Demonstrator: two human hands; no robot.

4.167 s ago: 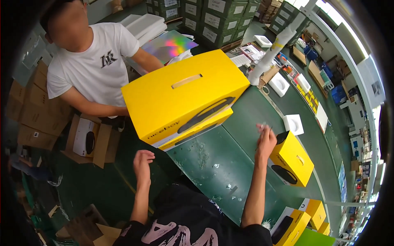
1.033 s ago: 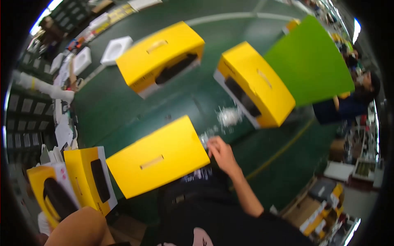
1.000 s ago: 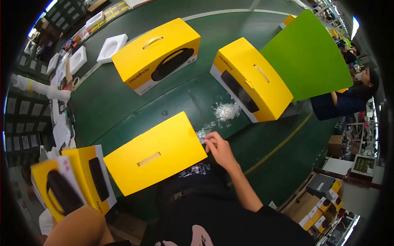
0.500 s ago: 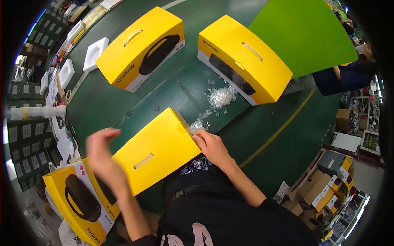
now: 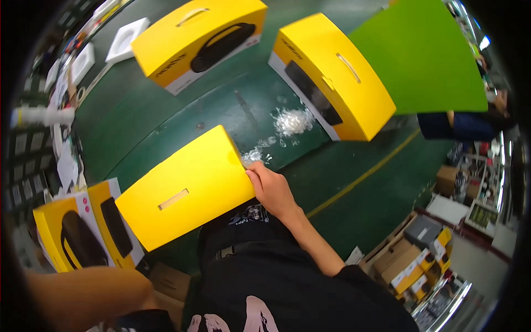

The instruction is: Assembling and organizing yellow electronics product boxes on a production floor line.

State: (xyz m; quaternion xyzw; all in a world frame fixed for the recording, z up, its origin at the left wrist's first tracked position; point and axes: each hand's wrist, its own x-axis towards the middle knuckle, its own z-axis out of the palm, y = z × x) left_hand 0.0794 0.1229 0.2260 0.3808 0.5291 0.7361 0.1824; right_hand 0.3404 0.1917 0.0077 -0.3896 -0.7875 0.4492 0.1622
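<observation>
A plain yellow carton [image 5: 204,171] with a narrow slot in its top lies tilted across the table in front of me. My right hand [image 5: 271,188] grips its right end, fingers curled over the corner edge. Of my left arm, only the bent forearm [image 5: 83,293] shows at the lower left; the hand itself is out of sight. Against the carton's left end stand more yellow-and-white printed boxes [image 5: 113,207] picturing a black device. Just beyond my right fingers lie small clear plastic bits [image 5: 255,155], with a larger heap [image 5: 293,122] farther off.
Two handled yellow boxes stand across the table, one at far left [image 5: 160,47] and one at right [image 5: 348,72]. A large green panel [image 5: 426,61] rises behind the right one. White foam trays [image 5: 126,41] lie far left. Cartons [image 5: 398,257] are at lower right; another person [image 5: 464,124] is at far right.
My left hand has swung down and back out of view, leaving the forearm at lower left. The right hand keeps its hold on the carton. The whole view has shifted slightly.
</observation>
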